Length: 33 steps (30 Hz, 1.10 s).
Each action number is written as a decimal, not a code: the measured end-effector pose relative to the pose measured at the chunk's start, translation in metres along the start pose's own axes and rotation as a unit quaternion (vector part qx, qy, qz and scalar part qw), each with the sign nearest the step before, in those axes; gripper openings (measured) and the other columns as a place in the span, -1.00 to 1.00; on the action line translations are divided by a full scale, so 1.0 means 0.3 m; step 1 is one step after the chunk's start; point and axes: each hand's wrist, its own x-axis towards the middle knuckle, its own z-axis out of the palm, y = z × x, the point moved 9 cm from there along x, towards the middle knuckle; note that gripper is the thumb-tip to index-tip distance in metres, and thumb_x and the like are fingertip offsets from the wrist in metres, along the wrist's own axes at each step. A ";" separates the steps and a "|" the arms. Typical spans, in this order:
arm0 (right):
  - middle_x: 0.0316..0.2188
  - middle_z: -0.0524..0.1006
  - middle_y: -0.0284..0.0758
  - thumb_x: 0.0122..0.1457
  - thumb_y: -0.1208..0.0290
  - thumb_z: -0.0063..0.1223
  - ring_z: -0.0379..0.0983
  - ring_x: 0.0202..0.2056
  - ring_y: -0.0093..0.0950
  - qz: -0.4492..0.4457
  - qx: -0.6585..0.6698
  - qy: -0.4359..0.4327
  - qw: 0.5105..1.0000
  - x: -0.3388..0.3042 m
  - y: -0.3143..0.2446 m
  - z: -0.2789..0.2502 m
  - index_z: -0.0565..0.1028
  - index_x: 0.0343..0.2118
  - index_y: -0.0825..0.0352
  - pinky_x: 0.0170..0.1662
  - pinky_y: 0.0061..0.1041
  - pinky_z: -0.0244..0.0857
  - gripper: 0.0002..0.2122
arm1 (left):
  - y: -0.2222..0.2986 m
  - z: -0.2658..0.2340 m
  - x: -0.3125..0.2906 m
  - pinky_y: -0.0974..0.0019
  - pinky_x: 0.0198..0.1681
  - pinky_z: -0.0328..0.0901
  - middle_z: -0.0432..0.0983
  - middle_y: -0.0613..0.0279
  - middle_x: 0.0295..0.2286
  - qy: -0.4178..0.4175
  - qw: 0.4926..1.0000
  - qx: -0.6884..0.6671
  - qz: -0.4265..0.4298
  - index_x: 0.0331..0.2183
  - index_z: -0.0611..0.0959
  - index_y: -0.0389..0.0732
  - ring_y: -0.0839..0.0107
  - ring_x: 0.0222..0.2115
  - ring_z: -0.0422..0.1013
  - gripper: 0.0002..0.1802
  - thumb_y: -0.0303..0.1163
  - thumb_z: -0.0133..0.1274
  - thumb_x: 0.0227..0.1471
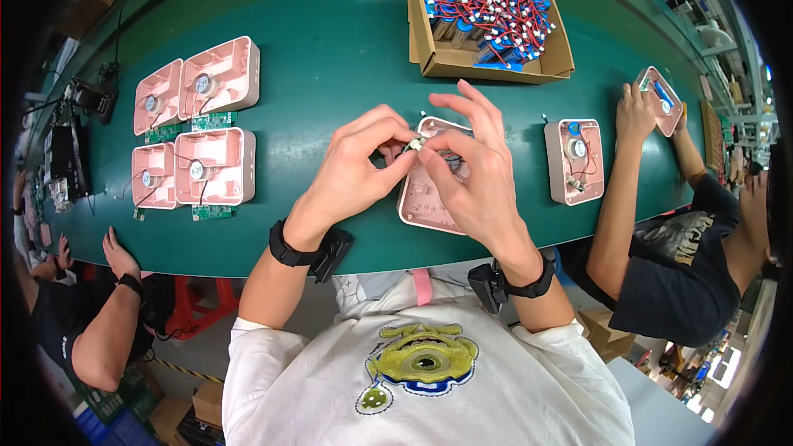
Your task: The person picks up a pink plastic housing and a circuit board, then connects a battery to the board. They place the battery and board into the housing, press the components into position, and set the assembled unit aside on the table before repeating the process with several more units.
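In front of me a pink plastic housing (pixel 423 208) lies on the table, partly covered by my hands. Above it, my left hand (pixel 353 163) and my right hand (pixel 481 172) meet, thumb and forefinger of each closed in a pinch. A small white wire connector (pixel 415 144) shows between the fingertips. Dark wires run beneath my right hand into the housing. My right hand's other fingers are raised and spread. What else the left fingertips hold is partly hidden.
Four pink housings (pixel 216 167) with round speakers and green circuit boards (pixel 213 121) sit at left. A cardboard box (pixel 496 73) of blue battery cells with red wires stands at the back. Another pink housing (pixel 557 167) lies right, beside a co-worker's arms (pixel 618 198). Another person's hand (pixel 122 256) rests at the left edge.
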 end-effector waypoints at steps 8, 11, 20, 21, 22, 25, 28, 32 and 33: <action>0.15 0.51 -0.16 0.02 0.65 0.26 0.21 0.36 0.01 0.015 -0.009 0.007 1.000 0.006 -0.012 0.018 0.63 -0.44 0.39 0.29 -0.07 0.23 -0.95 | 0.023 0.001 -0.011 0.38 -0.37 0.42 0.56 0.15 -0.33 0.020 0.999 0.037 0.027 -0.25 0.67 -0.38 0.41 -0.42 0.50 -0.78 -0.69 0.29 -0.02; 0.14 0.51 -0.17 0.02 0.66 0.27 0.22 0.35 0.01 0.020 -0.013 0.010 1.000 0.007 -0.013 0.027 0.62 -0.45 0.39 0.28 -0.08 0.23 -0.95 | 0.032 -0.002 -0.017 0.37 -0.39 0.42 0.56 0.14 -0.34 0.025 0.997 0.061 0.036 -0.26 0.67 -0.38 0.40 -0.44 0.49 -0.77 -0.70 0.30 -0.03; 0.25 0.35 -0.04 0.00 0.51 0.37 0.13 0.37 0.11 -0.005 -0.111 0.022 0.994 -0.015 -0.045 -0.022 0.58 -0.13 0.39 0.30 0.05 0.17 -0.67 | 0.025 -0.005 0.002 0.39 -0.42 0.40 0.52 0.18 -0.35 0.020 0.999 0.049 -0.005 -0.26 0.67 -0.38 0.47 -0.48 0.46 -0.77 -0.69 0.30 -0.03; 0.30 0.28 0.02 0.00 0.45 0.40 0.10 0.38 0.14 0.007 -0.139 0.018 0.990 -0.039 -0.074 -0.040 0.54 0.01 0.38 0.30 0.09 0.15 -0.53 | 0.005 -0.009 0.000 0.39 -0.43 0.40 0.50 0.18 -0.36 0.031 0.998 0.033 -0.035 -0.25 0.67 -0.37 0.46 -0.51 0.45 -0.77 -0.68 0.30 -0.03; 0.35 0.21 0.09 -0.01 0.39 0.43 0.07 0.38 0.18 0.020 -0.166 0.014 0.986 -0.066 -0.097 -0.057 0.49 0.15 0.36 0.30 0.13 0.13 -0.40 | -0.005 -0.011 0.000 0.39 -0.44 0.39 0.48 0.19 -0.38 0.042 0.997 0.017 -0.065 -0.25 0.67 -0.37 0.45 -0.53 0.44 -0.77 -0.67 0.29 -0.03; 0.42 -0.02 0.25 -0.03 0.26 0.47 0.01 0.39 0.27 0.069 -0.196 -0.060 0.976 -0.194 -0.125 0.003 0.15 0.43 0.32 0.30 0.20 0.09 -0.04 | 0.013 -0.002 -0.013 0.41 -0.43 0.40 0.48 0.20 -0.38 0.021 0.996 -0.007 -0.092 -0.23 0.67 -0.36 0.47 -0.52 0.44 -0.76 -0.66 0.28 -0.01; 0.44 -0.06 0.27 -0.04 0.29 0.46 0.03 0.38 0.26 0.094 -0.202 -0.033 0.974 -0.224 -0.092 0.000 0.09 0.46 0.31 0.30 0.20 0.09 0.00 | 0.042 0.052 -0.020 0.45 -0.41 0.39 0.50 0.22 -0.37 -0.010 0.989 -0.038 -0.141 -0.20 0.68 -0.35 0.51 -0.51 0.42 -0.77 -0.65 0.28 0.03; 0.44 -0.05 0.27 -0.08 0.33 0.45 0.07 0.36 0.27 0.062 -0.196 0.004 0.979 -0.253 -0.052 0.016 0.07 0.47 0.32 0.29 0.18 0.11 0.03 | 0.089 0.092 -0.068 0.44 -0.38 0.37 0.53 0.23 -0.34 -0.055 0.983 -0.027 -0.174 -0.18 0.70 -0.33 0.54 -0.48 0.41 -0.78 -0.58 0.29 0.08; 0.44 -0.04 0.26 -0.09 0.34 0.45 0.08 0.35 0.27 0.042 -0.194 0.017 0.980 -0.257 -0.049 0.008 0.07 0.47 0.32 0.29 0.17 0.12 0.03 | 0.129 0.086 -0.072 0.39 -0.36 0.39 0.53 0.20 -0.34 -0.071 0.988 0.045 -0.129 -0.19 0.71 -0.31 0.49 -0.47 0.44 -0.79 -0.53 0.30 0.08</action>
